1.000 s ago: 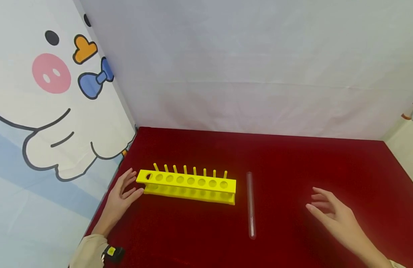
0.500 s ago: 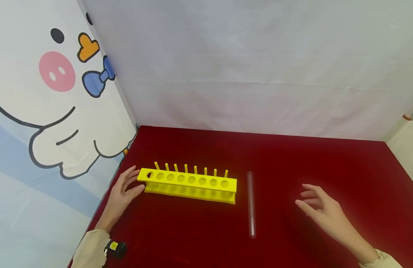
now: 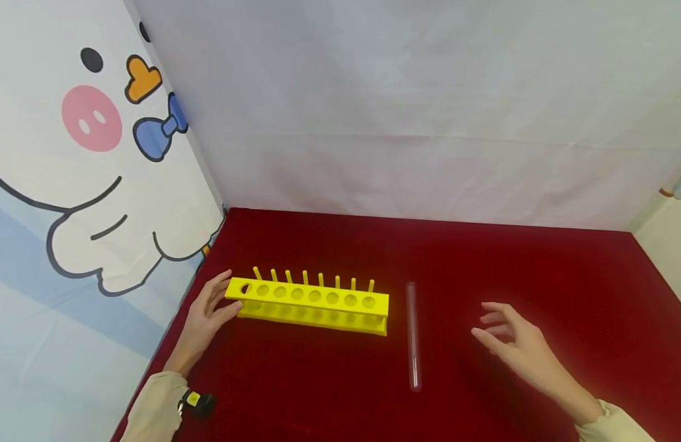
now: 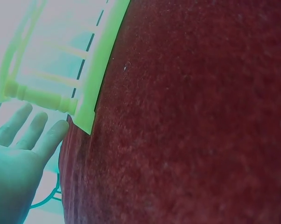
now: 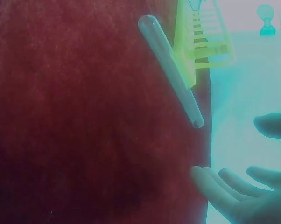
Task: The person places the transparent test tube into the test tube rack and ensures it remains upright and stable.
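Observation:
A yellow test tube rack (image 3: 310, 305) with several round holes and pegs stands on the red cloth (image 3: 484, 264). My left hand (image 3: 208, 310) rests with straight fingers against the rack's left end (image 4: 52, 100). A clear glass test tube (image 3: 413, 336) lies on the cloth just right of the rack, also seen in the right wrist view as the test tube (image 5: 171, 70). My right hand (image 3: 506, 337) hovers open to the right of the tube, fingers spread and holding nothing, with its fingers (image 5: 224, 186) near the tube's end.
A white fabric backdrop (image 3: 401, 123) closes off the far edge of the cloth. A cartoon-printed sheet (image 3: 86, 172) hangs along the left side. A small black and yellow device (image 3: 194, 402) sits on my left wrist.
My right hand has moved left toward the test tube. My left hand has shifted slightly closer against the rack's end. The rack and tube have not moved.

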The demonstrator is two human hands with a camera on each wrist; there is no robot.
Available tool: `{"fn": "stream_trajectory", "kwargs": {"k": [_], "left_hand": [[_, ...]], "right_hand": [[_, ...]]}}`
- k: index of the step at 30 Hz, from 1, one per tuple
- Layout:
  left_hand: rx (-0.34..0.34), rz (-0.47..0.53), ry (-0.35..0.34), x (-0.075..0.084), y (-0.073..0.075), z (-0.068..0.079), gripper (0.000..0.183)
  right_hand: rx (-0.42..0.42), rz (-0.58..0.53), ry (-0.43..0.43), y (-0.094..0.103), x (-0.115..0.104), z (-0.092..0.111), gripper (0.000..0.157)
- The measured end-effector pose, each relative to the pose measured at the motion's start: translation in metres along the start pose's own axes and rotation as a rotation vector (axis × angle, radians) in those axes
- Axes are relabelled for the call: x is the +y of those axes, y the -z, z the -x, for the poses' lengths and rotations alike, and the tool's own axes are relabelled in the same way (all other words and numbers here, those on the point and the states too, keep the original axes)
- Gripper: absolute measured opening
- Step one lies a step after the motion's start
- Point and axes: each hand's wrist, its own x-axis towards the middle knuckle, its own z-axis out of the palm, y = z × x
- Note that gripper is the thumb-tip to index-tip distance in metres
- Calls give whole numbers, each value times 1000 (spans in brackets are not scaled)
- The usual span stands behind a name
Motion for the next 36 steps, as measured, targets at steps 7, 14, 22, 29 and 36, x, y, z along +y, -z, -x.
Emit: {"fn": "stream_trajectory", "kwargs": {"k": [7, 14, 22, 29, 36], "left_hand": [[1, 9, -28, 0, -3, -4, 64], [12, 72, -42, -1, -6, -6, 58], [42, 80, -51, -4, -8, -6, 53], [77, 63, -21, -7, -7, -8, 50], [81, 65, -5, 2, -10, -9, 47]], "right_hand": [[-20, -36, -12, -7, -1, -9, 49], [-27, -34, -19, -14, -2, -16, 48], [-54, -14, -41, -23, -5, -22, 48], [-74, -23, -43, -27, -8, -30, 49], [-77, -41, -46, -31, -10, -36, 49]]}}
